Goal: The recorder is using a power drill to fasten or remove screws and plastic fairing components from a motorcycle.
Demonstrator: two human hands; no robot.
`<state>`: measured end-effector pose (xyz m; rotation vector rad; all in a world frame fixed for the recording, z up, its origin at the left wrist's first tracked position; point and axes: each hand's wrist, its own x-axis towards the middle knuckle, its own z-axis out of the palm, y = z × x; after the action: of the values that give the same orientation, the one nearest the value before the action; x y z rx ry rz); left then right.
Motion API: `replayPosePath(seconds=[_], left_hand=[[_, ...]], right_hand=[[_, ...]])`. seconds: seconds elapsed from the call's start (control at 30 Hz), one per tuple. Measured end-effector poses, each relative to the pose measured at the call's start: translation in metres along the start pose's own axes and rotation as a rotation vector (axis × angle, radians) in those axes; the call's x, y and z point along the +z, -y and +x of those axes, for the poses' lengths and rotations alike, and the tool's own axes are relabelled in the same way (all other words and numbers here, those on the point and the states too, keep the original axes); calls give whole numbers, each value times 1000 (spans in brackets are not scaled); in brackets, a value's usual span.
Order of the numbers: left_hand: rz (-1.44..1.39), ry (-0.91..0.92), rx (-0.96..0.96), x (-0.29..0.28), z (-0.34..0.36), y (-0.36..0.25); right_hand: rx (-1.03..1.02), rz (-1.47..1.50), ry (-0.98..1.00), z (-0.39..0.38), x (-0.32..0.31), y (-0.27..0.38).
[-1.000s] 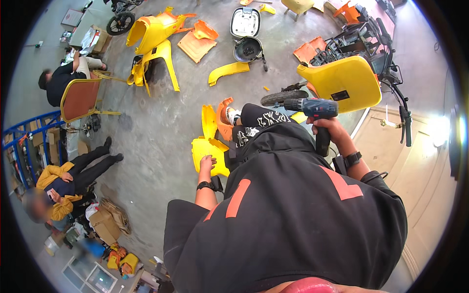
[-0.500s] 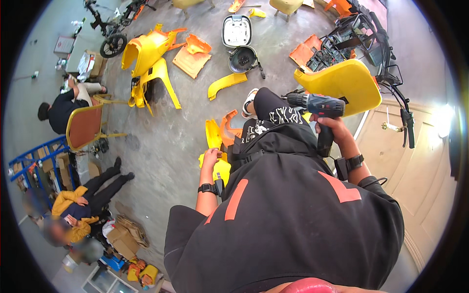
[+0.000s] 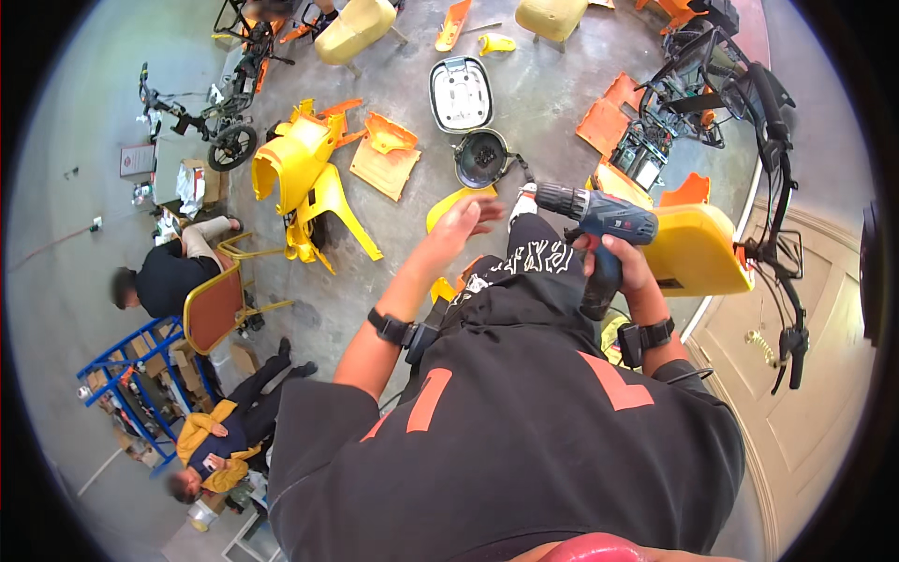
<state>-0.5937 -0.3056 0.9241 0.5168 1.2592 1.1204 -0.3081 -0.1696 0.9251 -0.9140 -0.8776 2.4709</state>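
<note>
My right hand [image 3: 620, 262] is wrapped round the grip of a dark blue and black cordless drill [image 3: 618, 221], its chuck pointing left. Raised in front of me, my left hand [image 3: 464, 223] is empty, with its fingers stretched out and slightly blurred. Just beyond it a curved yellow panel [image 3: 448, 208] lies on the floor, partly covered by the hand. Past that sits a black, helmet-like bowl [image 3: 481, 157] with a strap and small dark pieces inside. Behind the drill is a large yellow panel [image 3: 702, 248] beside a scooter frame [image 3: 646, 155].
Yellow body panels [image 3: 298, 169] and orange panels [image 3: 384, 169] lie ahead on the left. A white-lined shell [image 3: 461, 94] adjoins the bowl. Handlebars [image 3: 782, 244] stand at right, by a beige door [image 3: 824, 375]. Two people sit at left, near a chair [image 3: 213, 314] and blue rack [image 3: 140, 375].
My left hand has risen from beside my lap, moving forward and right toward the drill, and its fingers have opened. The drill stays in my right hand, slightly lower. The whole view has shifted.
</note>
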Motion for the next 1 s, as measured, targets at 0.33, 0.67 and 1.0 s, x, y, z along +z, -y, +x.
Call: replayPosePath(seconds=[0.33, 0.67, 1.0], left_hand=[[-909, -80, 23, 112, 144, -104], [-1033, -447, -283, 120, 235, -95], [-1092, -381, -328, 52, 326, -38]], right_hand=[[-99, 78, -31, 45, 26, 68], [-43, 276, -345, 77, 31, 59], [52, -476, -265, 172, -4, 113]])
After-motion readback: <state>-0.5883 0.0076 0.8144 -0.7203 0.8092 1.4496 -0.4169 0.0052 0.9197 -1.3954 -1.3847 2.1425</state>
